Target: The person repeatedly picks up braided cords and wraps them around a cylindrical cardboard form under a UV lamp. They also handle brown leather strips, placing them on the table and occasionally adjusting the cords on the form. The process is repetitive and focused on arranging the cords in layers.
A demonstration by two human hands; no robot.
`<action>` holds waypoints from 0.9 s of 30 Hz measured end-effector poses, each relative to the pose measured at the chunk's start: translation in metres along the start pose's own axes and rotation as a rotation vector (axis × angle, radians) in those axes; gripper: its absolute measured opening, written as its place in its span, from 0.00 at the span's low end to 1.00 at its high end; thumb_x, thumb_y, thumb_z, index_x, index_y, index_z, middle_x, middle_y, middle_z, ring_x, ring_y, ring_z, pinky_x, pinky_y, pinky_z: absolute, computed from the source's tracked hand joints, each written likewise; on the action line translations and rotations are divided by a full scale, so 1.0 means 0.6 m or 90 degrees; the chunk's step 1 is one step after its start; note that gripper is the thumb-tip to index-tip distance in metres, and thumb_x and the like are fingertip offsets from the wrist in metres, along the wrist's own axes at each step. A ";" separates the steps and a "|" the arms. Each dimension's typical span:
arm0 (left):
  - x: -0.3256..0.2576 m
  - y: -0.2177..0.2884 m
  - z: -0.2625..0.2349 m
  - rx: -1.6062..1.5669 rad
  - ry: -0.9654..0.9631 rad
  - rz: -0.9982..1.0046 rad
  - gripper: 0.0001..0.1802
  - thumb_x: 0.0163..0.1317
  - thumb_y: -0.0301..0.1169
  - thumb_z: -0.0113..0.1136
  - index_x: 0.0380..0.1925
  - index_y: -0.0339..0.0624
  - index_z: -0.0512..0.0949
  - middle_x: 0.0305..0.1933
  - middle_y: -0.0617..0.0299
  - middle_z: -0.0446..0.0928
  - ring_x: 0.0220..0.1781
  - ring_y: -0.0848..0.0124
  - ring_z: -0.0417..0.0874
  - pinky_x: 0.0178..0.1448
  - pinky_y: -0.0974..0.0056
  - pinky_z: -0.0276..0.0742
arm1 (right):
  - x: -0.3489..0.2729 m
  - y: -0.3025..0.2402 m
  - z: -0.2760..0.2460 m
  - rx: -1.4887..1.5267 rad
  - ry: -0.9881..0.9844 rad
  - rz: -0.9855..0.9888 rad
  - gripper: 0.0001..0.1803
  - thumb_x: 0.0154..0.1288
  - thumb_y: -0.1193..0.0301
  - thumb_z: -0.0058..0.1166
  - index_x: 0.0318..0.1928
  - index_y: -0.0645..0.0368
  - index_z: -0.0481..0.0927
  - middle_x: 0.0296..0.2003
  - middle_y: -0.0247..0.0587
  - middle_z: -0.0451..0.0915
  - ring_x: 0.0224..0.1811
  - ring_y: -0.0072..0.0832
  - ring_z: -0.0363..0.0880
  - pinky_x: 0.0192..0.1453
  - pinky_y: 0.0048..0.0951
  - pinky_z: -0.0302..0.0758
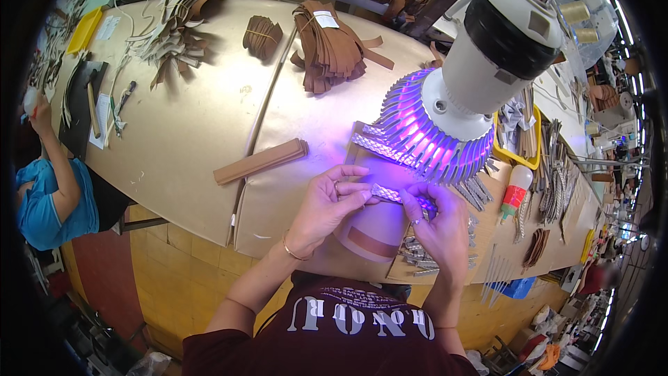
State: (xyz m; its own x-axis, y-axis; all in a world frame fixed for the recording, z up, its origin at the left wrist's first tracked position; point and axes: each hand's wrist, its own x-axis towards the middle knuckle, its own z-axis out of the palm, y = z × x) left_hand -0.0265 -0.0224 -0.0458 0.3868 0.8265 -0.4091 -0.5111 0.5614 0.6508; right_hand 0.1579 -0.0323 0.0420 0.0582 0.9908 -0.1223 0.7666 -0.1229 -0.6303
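Below a purple-glowing lamp (440, 129), I hold a short braided strap (387, 193) between my two hands. My left hand (327, 207) pinches its left end between thumb and fingertips. My right hand (441, 221) grips the other end, thumb on top, with part of the braid hidden by the fingers. Beneath the hands lies a brown strip (372, 243) on a pale rounded piece. More braided straps (376, 146) lie just beyond my fingers, partly covered by the lamp's finned head. Several silvery braided pieces (419, 257) sit beside and under my right wrist.
Left of my hands is a stack of brown strips (261, 161). Farther back are a large strip bundle (328, 52) and a smaller one (262, 37). To the right stand a red-labelled bottle (515, 193) and a yellow tray (537, 141). A blue-sleeved co-worker (56, 198) sits far left.
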 end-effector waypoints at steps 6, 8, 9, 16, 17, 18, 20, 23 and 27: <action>0.001 -0.001 -0.003 0.015 -0.007 0.002 0.17 0.66 0.20 0.60 0.54 0.34 0.70 0.42 0.54 0.85 0.44 0.69 0.87 0.49 0.70 0.80 | 0.004 0.008 -0.001 -0.006 -0.018 -0.009 0.12 0.63 0.67 0.65 0.35 0.65 0.84 0.26 0.42 0.83 0.28 0.29 0.79 0.37 0.31 0.74; 0.003 0.000 -0.005 -0.007 -0.011 0.002 0.17 0.67 0.22 0.59 0.54 0.35 0.70 0.41 0.54 0.85 0.44 0.69 0.87 0.47 0.71 0.79 | 0.005 0.010 -0.002 0.007 -0.036 0.011 0.12 0.63 0.68 0.65 0.35 0.66 0.84 0.27 0.42 0.83 0.29 0.28 0.80 0.38 0.31 0.74; 0.004 0.001 -0.006 -0.018 -0.013 0.003 0.17 0.68 0.23 0.59 0.54 0.35 0.70 0.41 0.54 0.85 0.43 0.69 0.87 0.46 0.71 0.79 | 0.006 0.011 -0.003 0.022 -0.044 0.016 0.11 0.63 0.68 0.65 0.35 0.66 0.83 0.27 0.42 0.83 0.28 0.28 0.80 0.38 0.31 0.74; 0.010 0.010 -0.004 0.030 -0.023 -0.015 0.15 0.67 0.23 0.61 0.51 0.38 0.70 0.39 0.55 0.85 0.41 0.70 0.87 0.45 0.70 0.79 | 0.010 0.009 -0.007 0.045 -0.060 0.013 0.10 0.64 0.70 0.64 0.34 0.67 0.83 0.25 0.41 0.82 0.27 0.26 0.79 0.37 0.30 0.74; 0.009 0.010 -0.001 0.036 -0.014 -0.014 0.15 0.66 0.22 0.62 0.50 0.38 0.70 0.38 0.55 0.85 0.41 0.71 0.87 0.45 0.70 0.80 | 0.010 0.008 -0.007 0.041 -0.061 0.018 0.10 0.64 0.70 0.64 0.34 0.67 0.83 0.25 0.41 0.82 0.27 0.26 0.79 0.37 0.30 0.74; 0.010 0.010 0.001 0.040 -0.011 -0.006 0.15 0.66 0.22 0.62 0.50 0.38 0.70 0.38 0.55 0.85 0.41 0.71 0.87 0.45 0.70 0.80 | 0.009 0.008 -0.007 0.045 -0.061 0.025 0.10 0.64 0.71 0.64 0.34 0.67 0.83 0.25 0.41 0.82 0.26 0.26 0.79 0.36 0.30 0.74; 0.010 0.008 0.005 0.031 0.011 0.002 0.14 0.65 0.20 0.63 0.47 0.37 0.70 0.38 0.54 0.85 0.40 0.71 0.87 0.46 0.70 0.80 | 0.007 0.009 -0.006 0.051 -0.059 0.031 0.09 0.63 0.71 0.64 0.34 0.67 0.83 0.24 0.41 0.82 0.26 0.26 0.78 0.36 0.30 0.74; 0.011 0.004 0.004 0.027 0.016 0.014 0.12 0.64 0.20 0.63 0.44 0.37 0.71 0.38 0.53 0.85 0.41 0.72 0.86 0.48 0.71 0.81 | 0.007 0.010 -0.003 0.053 -0.037 -0.012 0.10 0.63 0.67 0.64 0.34 0.62 0.82 0.26 0.44 0.82 0.27 0.37 0.82 0.34 0.36 0.74; 0.012 -0.001 -0.003 0.011 0.007 0.025 0.10 0.65 0.20 0.63 0.39 0.38 0.71 0.38 0.54 0.84 0.41 0.72 0.86 0.49 0.72 0.82 | 0.008 0.010 -0.005 0.058 -0.042 -0.002 0.10 0.63 0.67 0.63 0.36 0.62 0.82 0.29 0.44 0.84 0.30 0.38 0.84 0.37 0.35 0.77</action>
State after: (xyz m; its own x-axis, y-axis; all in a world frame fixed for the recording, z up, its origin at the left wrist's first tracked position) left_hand -0.0247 -0.0165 -0.0500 0.3583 0.8480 -0.3905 -0.5119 0.5282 0.6775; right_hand 0.1648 -0.0282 0.0398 0.0111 0.9856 -0.1689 0.7052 -0.1274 -0.6974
